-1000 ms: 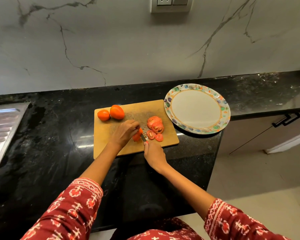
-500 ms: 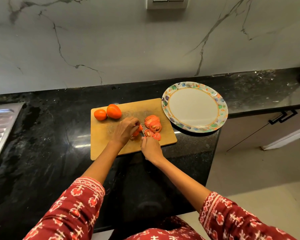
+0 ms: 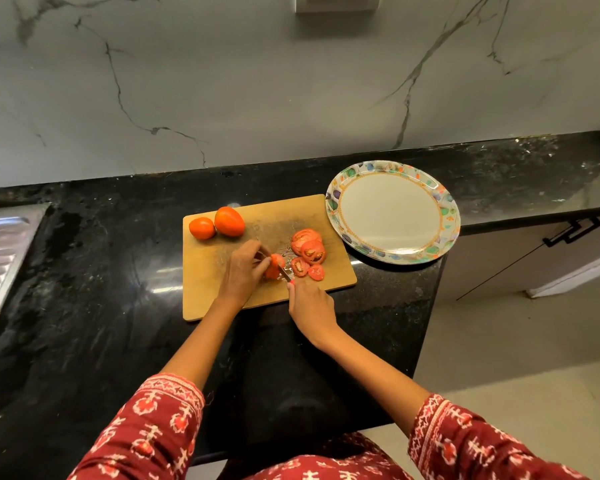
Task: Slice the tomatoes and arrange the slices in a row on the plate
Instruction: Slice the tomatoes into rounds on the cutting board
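Left grip (image 3: 243, 271) curled on half-cut orange-red tomato (image 3: 275, 265), right grip (image 3: 310, 303) round knife (image 3: 284, 273)

Your left hand (image 3: 245, 271): fingers curled down, pinching the tomato piece (image 3: 275, 266), wrist bent, forearm reaching in from lower left | your right hand (image 3: 310, 306): closed round the knife (image 3: 284, 273), index finger stretched along it, forearm angling in from lower right | both sleeves pushed above mid-forearm
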